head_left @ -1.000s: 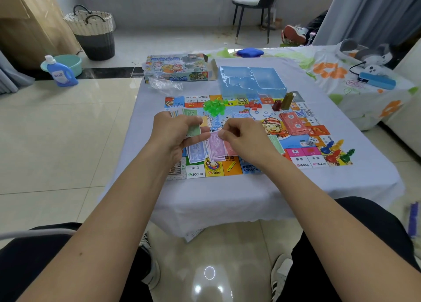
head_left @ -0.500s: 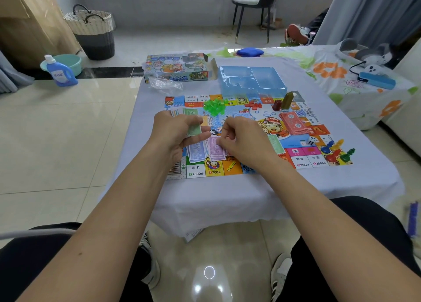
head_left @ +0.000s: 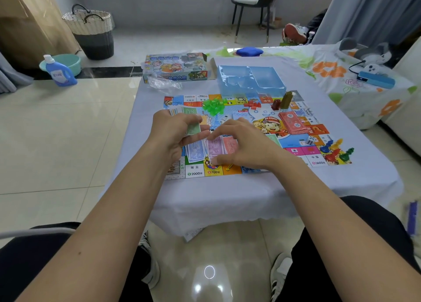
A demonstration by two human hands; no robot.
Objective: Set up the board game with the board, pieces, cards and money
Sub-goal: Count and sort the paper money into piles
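I'm sorting money: my left hand [head_left: 173, 130] grips the unsorted notes [head_left: 193, 128], my right hand [head_left: 241, 146] rests spread over piles [head_left: 211, 147] on the board [head_left: 296, 142] beneath. Next, pinch off another note.

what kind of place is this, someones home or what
Most likely a room in a home, perhaps a living area. A woven laundry basket and a detergent bottle by a basin sit on the tiled floor, a dining chair stands by the wall, and the board game lies on a cloth-covered low table.
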